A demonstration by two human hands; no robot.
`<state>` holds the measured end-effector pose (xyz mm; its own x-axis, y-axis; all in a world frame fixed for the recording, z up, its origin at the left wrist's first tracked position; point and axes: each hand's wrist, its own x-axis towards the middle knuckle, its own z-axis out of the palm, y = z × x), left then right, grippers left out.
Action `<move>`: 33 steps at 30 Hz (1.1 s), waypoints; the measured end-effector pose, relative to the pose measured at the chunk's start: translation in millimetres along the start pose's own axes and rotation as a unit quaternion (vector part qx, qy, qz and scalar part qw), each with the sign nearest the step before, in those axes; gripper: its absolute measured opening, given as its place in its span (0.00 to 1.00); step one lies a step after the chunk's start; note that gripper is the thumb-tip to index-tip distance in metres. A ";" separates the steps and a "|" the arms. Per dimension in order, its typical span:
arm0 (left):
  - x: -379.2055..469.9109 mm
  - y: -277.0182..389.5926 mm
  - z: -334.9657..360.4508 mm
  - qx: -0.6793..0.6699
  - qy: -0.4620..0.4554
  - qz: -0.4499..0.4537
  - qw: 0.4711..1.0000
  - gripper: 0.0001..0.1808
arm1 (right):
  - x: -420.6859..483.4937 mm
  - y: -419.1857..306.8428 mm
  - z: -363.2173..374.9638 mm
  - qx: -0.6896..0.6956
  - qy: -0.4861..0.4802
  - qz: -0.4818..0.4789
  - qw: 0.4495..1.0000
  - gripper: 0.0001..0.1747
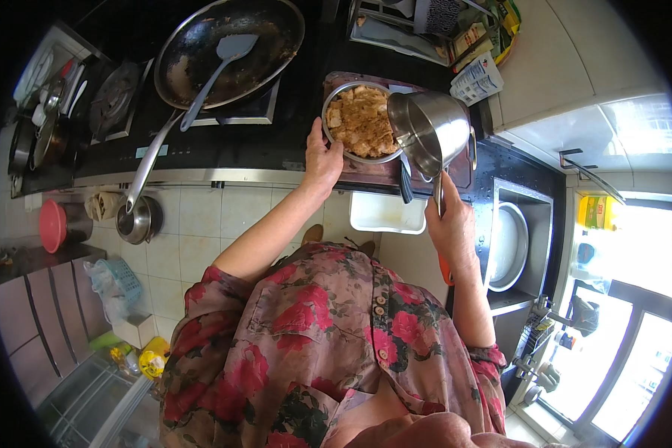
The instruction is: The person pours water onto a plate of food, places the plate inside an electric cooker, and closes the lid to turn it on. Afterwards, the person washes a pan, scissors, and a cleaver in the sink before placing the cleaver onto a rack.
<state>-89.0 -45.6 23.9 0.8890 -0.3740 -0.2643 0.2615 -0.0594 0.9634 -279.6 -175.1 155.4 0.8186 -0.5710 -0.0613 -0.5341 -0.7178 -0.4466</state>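
Note:
My left hand (323, 161) holds the near left side of a round metal bowl (329, 131), thumb at its rim. The bowl is filled with browned, chunky food (364, 120). With my right hand (452, 224) I grip the handle of a stainless steel saucepan (448, 126). The pan is tilted towards the bowl, its lip over the bowl's right edge; whether liquid is flowing out is hard to tell. Beneath them lies a dark red cutting board (364, 178). A black knife handle (405, 186) juts over the board's near edge, the rest partly hidden.
A wok (190, 45) holding a grey spatula (236, 47) sits on the hob at left, its long handle overhanging the counter. A white plastic bin (387, 221) is below the counter edge. The sink (543, 246) at right contains a round basin (509, 246). A white packet (476, 81) stands behind.

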 end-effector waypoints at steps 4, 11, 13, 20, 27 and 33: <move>0.6 -3.6 1.6 0.019 0.016 0.018 1.000 0.35 | -7.1 -1.2 1.5 -0.032 0.066 -0.074 0.995 0.29; -17.2 18.6 2.0 0.068 0.053 0.086 0.993 0.34 | -4.3 13.5 9.6 -0.039 0.182 -0.152 0.971 0.30; -28.4 25.9 0.1 -0.016 0.008 0.178 0.984 0.31 | -0.7 12.5 5.9 0.048 0.201 -0.080 0.975 0.28; -80.9 55.1 47.9 0.016 -0.524 0.052 0.850 0.27 | 6.4 14.0 21.1 0.536 0.165 0.065 0.826 0.09; -98.9 66.3 74.2 0.017 -0.588 -0.078 0.805 0.22 | -11.1 26.6 30.9 0.497 0.255 0.126 0.820 0.11; -103.9 74.2 112.0 0.033 -0.669 -0.081 0.738 0.15 | -72.5 99.9 -60.7 0.019 0.392 0.161 0.906 0.21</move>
<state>-204.0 -114.8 127.9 -0.3314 -0.9334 -0.1374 0.2655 -0.2320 0.9358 -405.2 -229.6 169.4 0.2120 -0.8665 0.4520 -0.6994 -0.4576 -0.5491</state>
